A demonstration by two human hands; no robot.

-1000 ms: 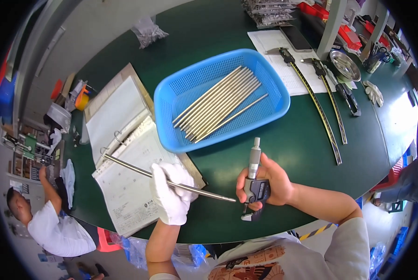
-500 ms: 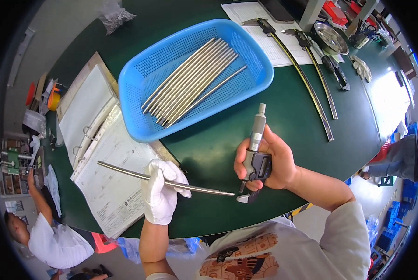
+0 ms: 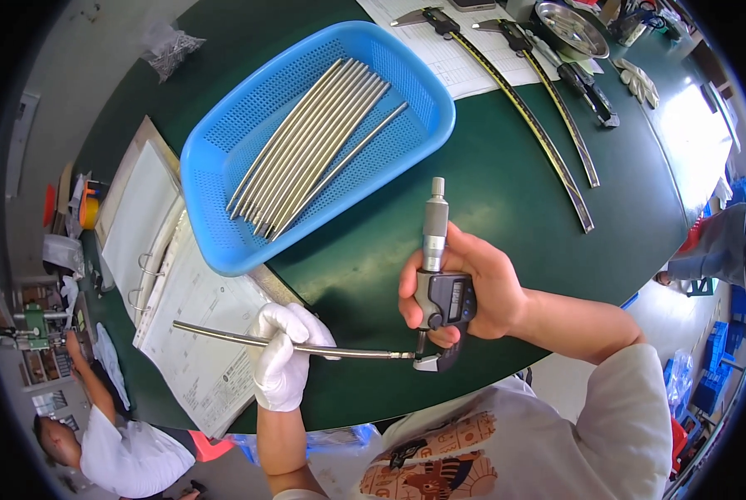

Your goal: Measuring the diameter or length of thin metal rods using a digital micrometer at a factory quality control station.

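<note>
**Fingers of the white-gloved left hand (image 3: 281, 367) pinch a slim silver metal rod (image 3: 352, 352) beside a grey-and-black digital micrometer (image 3: 446, 297)**

I see those gloved fingers closed around the rod near its middle, holding it above the open ring binder with white pages (image 3: 210, 367) and the dark green tabletop (image 3: 489, 183). The bare right hand (image 3: 489, 287) has its fingers wrapped around the micrometer. What counts from where I sit: the rod's long axis runs left to right, dipping slightly rightward, almost square to the micrometer's upright axis. Its right end sits at the micrometer's lower gap, just left of the bare fingers and nearer that hand; I cannot tell whether it touches the measuring faces. Beyond both hands, a blue perforated plastic basket (image 3: 210, 142) holds a bundle of similar silver rods (image 3: 306, 150).
</note>
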